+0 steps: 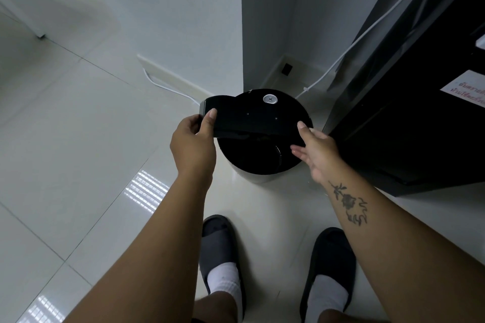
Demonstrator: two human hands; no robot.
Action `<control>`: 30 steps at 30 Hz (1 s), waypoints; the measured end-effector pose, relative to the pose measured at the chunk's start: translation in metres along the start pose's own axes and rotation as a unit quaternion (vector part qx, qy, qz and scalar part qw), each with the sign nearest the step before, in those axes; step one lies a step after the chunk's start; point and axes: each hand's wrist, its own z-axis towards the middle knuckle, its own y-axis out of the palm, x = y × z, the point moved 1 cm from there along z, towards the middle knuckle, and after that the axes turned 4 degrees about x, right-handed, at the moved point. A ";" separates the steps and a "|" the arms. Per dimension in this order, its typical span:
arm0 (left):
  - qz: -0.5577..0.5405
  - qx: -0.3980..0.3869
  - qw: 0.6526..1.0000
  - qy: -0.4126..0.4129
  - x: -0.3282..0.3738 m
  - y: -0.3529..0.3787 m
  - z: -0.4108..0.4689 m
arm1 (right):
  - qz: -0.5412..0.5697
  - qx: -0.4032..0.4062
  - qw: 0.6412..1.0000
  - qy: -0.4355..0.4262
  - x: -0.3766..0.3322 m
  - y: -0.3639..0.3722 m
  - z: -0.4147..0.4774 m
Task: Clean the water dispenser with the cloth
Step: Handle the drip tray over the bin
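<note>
On the tiled floor (78, 139) by the wall corner stands the water dispenser (262, 177), its black top (262, 118) partly lifted, the left hand (193, 141) gripping its spout end and the right hand (315, 149) pinching its rim; no cloth shows, so wiping seems unstarted.

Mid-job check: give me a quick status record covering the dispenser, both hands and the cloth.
dispenser: white body stands on the tiled floor, beside a black cabinet
lid: black lid, raised at the near edge, dark opening beneath
left hand: grips the lid's left end
right hand: pinches the lid's right rim, thumb on top
cloth: not in view
cable: white cable runs behind the dispenser
</note>
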 end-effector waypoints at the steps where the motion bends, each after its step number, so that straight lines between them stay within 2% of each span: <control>1: -0.004 -0.004 1.000 -0.002 0.000 0.001 0.000 | -0.003 0.008 1.000 -0.005 -0.001 -0.001 0.000; 11: -0.018 -0.013 1.000 0.009 0.004 0.001 0.001 | 0.042 -0.018 0.999 0.027 -0.010 -0.001 0.000; 14: -0.017 -0.008 1.000 0.014 0.005 -0.001 0.001 | 0.026 -0.018 0.999 0.044 -0.015 0.001 -0.003; 18: -0.018 -0.030 0.999 0.021 0.007 0.001 -0.001 | -0.026 0.001 0.999 0.026 -0.019 0.005 -0.003; 21: -0.024 -0.027 0.999 0.023 0.007 -0.001 0.000 | 0.002 -0.001 1.000 0.031 -0.017 0.004 -0.002; 24: -0.015 -0.057 0.998 0.024 0.005 0.000 -0.001 | 0.023 -0.007 0.999 0.025 -0.019 0.007 -0.003; 30: -0.024 -0.042 0.999 0.016 0.001 -0.003 0.009 | 0.028 -0.010 0.999 0.035 -0.024 0.008 -0.006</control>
